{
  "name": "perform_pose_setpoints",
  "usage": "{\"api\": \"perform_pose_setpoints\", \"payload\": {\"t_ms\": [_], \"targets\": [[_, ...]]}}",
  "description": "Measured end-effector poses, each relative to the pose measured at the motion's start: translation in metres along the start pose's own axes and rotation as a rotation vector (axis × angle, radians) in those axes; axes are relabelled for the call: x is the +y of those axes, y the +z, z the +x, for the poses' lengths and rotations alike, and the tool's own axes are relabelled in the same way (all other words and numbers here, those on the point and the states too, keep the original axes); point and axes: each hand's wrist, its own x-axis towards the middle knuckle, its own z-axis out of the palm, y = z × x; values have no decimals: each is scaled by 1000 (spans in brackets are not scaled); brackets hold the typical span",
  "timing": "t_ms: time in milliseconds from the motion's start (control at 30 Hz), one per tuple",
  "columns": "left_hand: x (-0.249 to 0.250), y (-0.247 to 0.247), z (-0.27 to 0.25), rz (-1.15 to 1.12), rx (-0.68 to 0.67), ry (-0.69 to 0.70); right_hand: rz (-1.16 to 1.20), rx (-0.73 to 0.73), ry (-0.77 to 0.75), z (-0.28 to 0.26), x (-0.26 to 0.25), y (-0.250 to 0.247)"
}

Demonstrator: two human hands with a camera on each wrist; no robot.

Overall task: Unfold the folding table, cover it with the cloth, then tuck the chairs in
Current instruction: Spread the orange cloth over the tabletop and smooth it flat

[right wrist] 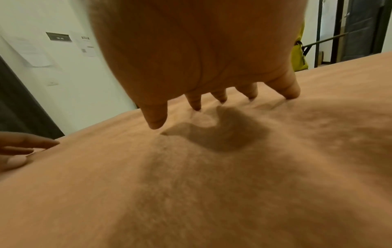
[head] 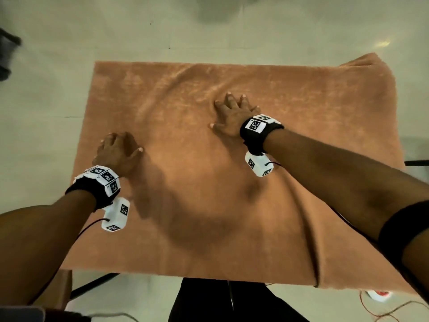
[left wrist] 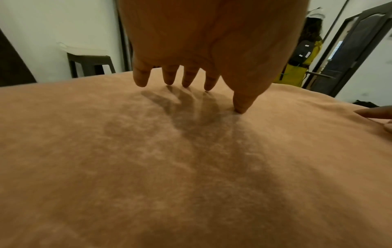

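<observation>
Two hands lie spread on the cloth (head: 232,205), holding nothing: the left hand (head: 118,151) rests near the left edge with fingers slightly bent, and the right hand (head: 232,115) lies further out near the middle, fingertips (right wrist: 290,94) pressing the fabric. This orange cloth already covers the counter from edge to edge, its long axis running left to right, with creases fanning out beyond the right hand and a bunched flap at the far right corner (head: 362,61), nearer the right hand. Smoothing toward that corner looks like the next job. A dark stool (left wrist: 89,64) stands beyond the far edge; no chair is clearly shown.
</observation>
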Motion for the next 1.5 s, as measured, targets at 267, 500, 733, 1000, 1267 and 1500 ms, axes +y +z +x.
{"api": "perform_pose_setpoints", "payload": {"t_ms": [267,500,733,1000,1267,1500], "targets": [[-26,-19,44,-13,-88,-28,-13,-72,101,49,-68,-7],[-45,-56,109,-16,-146,71,-29,-69,173,108,-93,-21],[-54,-90,166,27,-187,131,-38,-52,191,158,-108,-35],[-40,-106,191,121,-132,182,-39,-122,241,165,-125,-60],[-23,-101,203,127,-192,290,-35,-92,249,170,-124,-55],[-12,-118,228,170,-226,258,-10,-116,286,180,-128,-64]]}}
